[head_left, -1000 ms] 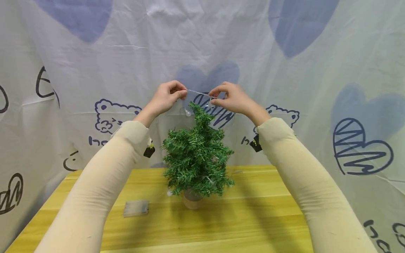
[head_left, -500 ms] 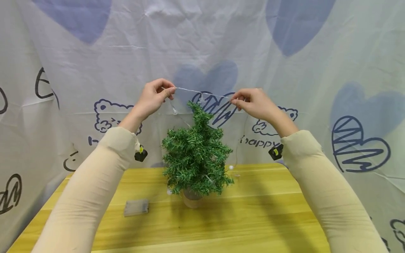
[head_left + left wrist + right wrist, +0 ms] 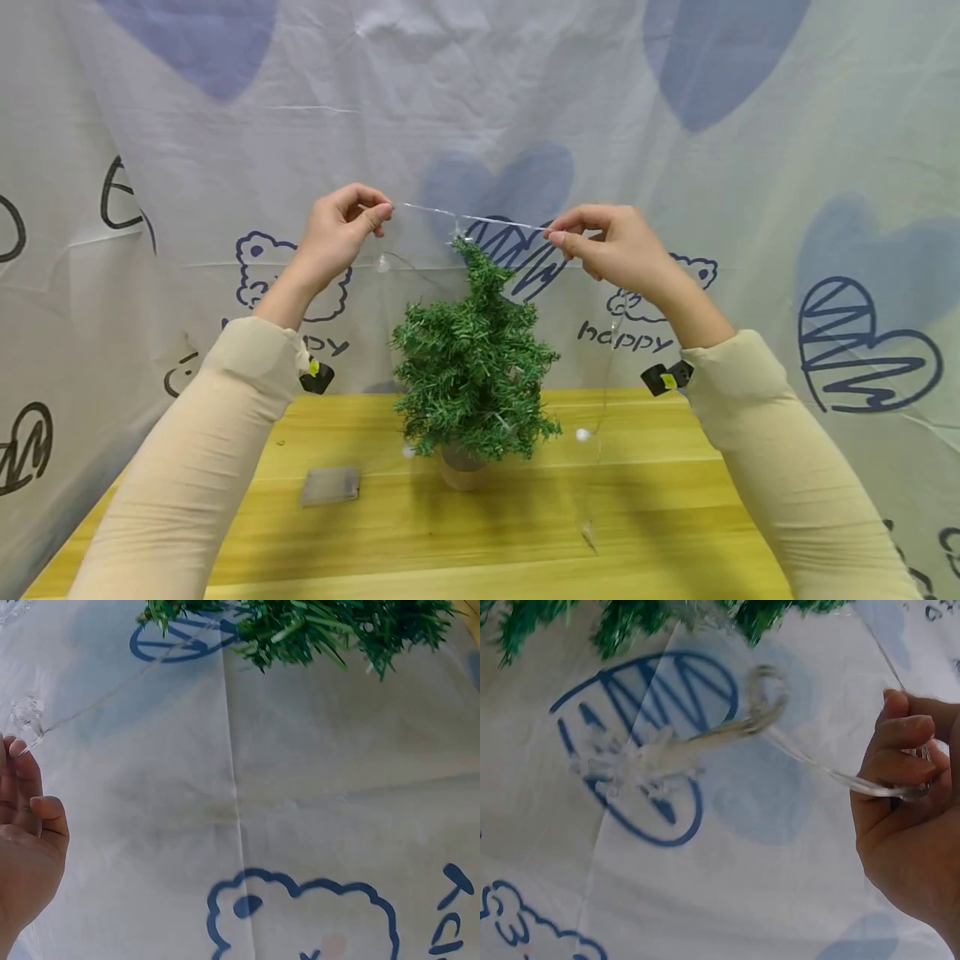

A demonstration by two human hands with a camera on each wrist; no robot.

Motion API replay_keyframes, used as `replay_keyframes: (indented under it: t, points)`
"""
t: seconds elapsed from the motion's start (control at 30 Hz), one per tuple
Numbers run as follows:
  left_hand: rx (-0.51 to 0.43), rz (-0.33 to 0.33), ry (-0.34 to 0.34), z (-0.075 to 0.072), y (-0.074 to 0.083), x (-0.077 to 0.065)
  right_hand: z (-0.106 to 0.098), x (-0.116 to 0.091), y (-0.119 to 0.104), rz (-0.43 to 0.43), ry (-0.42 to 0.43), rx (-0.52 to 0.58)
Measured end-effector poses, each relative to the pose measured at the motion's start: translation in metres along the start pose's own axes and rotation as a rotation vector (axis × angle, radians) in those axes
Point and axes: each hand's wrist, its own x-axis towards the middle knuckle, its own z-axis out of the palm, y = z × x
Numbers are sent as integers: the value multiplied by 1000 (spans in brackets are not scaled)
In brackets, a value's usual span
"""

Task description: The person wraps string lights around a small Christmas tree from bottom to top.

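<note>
A string of fairy lights (image 3: 502, 222) on clear wire stretches nearly straight above the tip of a small green artificial Christmas tree (image 3: 476, 367). My left hand (image 3: 333, 237) pinches one end of this stretch between thumb and fingertips, with a round clear bulb (image 3: 382, 263) hanging just below. At the other end my right hand (image 3: 622, 254) pinches the wire. A clear snowflake light (image 3: 637, 761), blurred in the right wrist view, dangles from the wire held by the right hand's fingers. In the left wrist view, wire slants from the fingertips toward the branches.
The tree's pot (image 3: 462, 468) stands on a yellow wooden table (image 3: 510, 533). A flat clear box (image 3: 331, 485) lies left of it. More string hangs at the right, with a white ball light (image 3: 582, 434) over the tabletop. A printed cloth (image 3: 480, 92) hangs behind.
Both hands have moved apart, the left leftward and the right rightward, stretching a longer length of wire between them. More string now hangs below the right hand.
</note>
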Motion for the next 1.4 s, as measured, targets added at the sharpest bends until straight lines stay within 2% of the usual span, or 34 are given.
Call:
replay_keyframes:
  t: [0.1,0.2,0.33,0.5,0.63,0.77,0.83,1.0,1.1,1.17,1.27,1.4]
  points:
    - [14,-11,28,-6,-4,-3,4,-7,-6,-40,-78,-5]
    - [29,-24,61,-11,-10,-6,8,-15,-11,-115,-153,-16]
    - [-10,-52,116,-17,-20,-9,12,-23,-16,-174,-197,-39]
    - [-107,-77,139,-21,-30,-19,16,-33,-17,-187,-163,-165]
    - [-243,-77,149,-23,-36,-29,14,-42,-18,-182,-126,-305]
    - [-348,-56,154,-24,-37,-39,8,-52,-18,-196,-79,-440]
    - [-383,-38,156,-23,-36,-44,7,-56,-19,-232,-41,-460]
    - [-492,31,177,-21,-36,-51,9,-58,-22,-392,142,-385]
    - [-552,65,188,-21,-37,-56,10,-55,-29,-439,220,-286]
    - [-580,73,190,-21,-38,-60,12,-56,-33,-450,216,-193]
    - [-588,74,185,-21,-41,-71,17,-61,-36,-490,146,-67]
    - [-554,64,180,-19,-48,-91,30,-71,-37,-577,42,2]
